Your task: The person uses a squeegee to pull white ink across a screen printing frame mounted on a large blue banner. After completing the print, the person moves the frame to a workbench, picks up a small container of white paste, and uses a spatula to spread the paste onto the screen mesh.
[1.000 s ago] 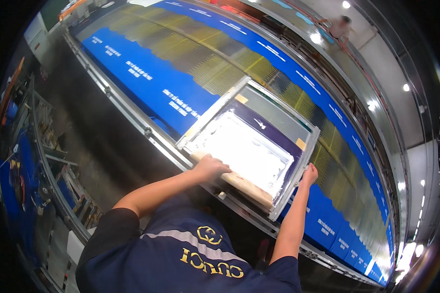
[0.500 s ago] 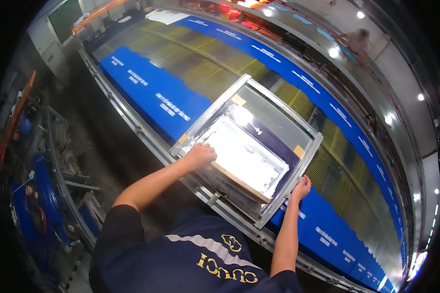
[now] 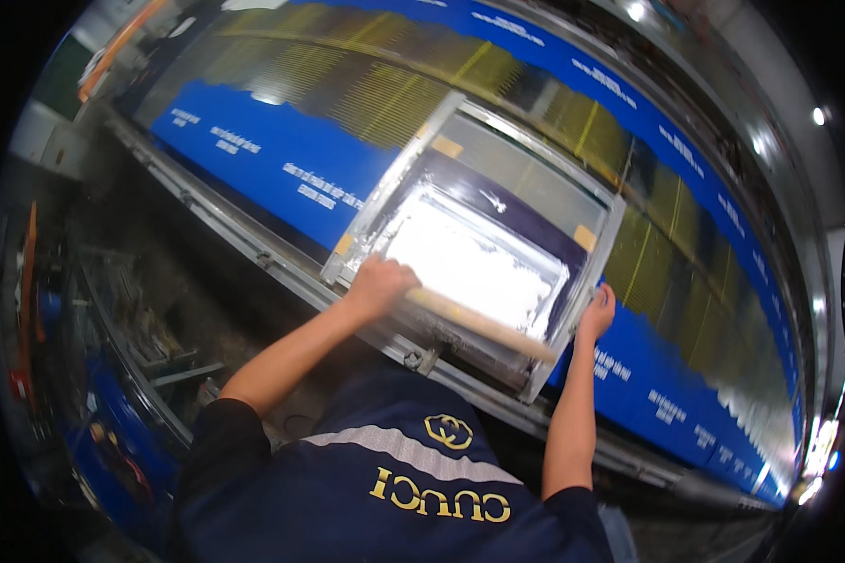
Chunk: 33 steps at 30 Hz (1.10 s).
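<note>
A person in a dark blue shirt (image 3: pixel 347 511) with a pale stripe leans over a long table (image 3: pixel 253 251), both bare hands at a metal frame (image 3: pixel 394 183) laid aslant on its near side. Clock positions are read from the frame's middle. At eight o'clock the left hand (image 3: pixel 381 286) is closed, knuckles up, round one end of a wooden bar (image 3: pixel 483 328). The bar crosses the near part of the frame, its far end at five o'clock, near the right rim. At four o'clock the right hand (image 3: pixel 598 314) is by that rim, fingers curled in narrowly; whether they grip it cannot be told. Within the frame, a white patch (image 3: pixel 460 258) lies just beyond the bar, edged at twelve o'clock by a dark purple band (image 3: pixel 493 202). Tan tape (image 3: pixel 448 146) marks eleven o'clock, with another piece at three. Blue sheets (image 3: pixel 253 159) with white print spread over the table at ten, two and four o'clock, and yellowish ribbed strips (image 3: pixel 376 103) run between the rows.
</note>
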{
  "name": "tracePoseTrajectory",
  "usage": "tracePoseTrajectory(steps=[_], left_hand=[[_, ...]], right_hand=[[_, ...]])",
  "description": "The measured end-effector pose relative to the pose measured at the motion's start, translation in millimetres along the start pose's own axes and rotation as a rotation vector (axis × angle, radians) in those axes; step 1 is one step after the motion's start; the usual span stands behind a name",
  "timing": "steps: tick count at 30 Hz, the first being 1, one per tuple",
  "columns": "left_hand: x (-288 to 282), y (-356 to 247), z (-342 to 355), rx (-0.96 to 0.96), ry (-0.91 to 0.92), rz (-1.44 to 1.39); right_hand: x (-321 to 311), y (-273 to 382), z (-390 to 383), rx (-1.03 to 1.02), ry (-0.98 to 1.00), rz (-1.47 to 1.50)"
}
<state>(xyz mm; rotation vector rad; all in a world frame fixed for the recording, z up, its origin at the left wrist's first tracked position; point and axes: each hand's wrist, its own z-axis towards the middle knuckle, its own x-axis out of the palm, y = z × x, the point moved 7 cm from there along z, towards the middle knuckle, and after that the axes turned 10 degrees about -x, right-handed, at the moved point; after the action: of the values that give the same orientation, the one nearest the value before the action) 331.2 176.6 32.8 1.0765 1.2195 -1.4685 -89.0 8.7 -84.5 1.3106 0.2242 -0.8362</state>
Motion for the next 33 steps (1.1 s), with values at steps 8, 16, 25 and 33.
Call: tracePoseTrajectory(steps=[8,16,25,33], left_hand=[[40.1,33.4,156.4,-0.109,0.272,0.034],[55.7,36.8,228.0,-0.015,0.372,0.105],[51.4,22.8,201.8,-0.119,0.406,0.193],[46.5,19.7,92.3,-0.118,0.439,0.174]], right_hand=[[-23.0,9.6,18.4,-0.218,0.183,-0.330],[62.3,145.3,56.7,-0.410,0.845,-0.376],[78.4,125.4,23.6,-0.442,0.841,-0.458],[35.1,126.7,-73.8,-0.410,0.826,-0.439]])
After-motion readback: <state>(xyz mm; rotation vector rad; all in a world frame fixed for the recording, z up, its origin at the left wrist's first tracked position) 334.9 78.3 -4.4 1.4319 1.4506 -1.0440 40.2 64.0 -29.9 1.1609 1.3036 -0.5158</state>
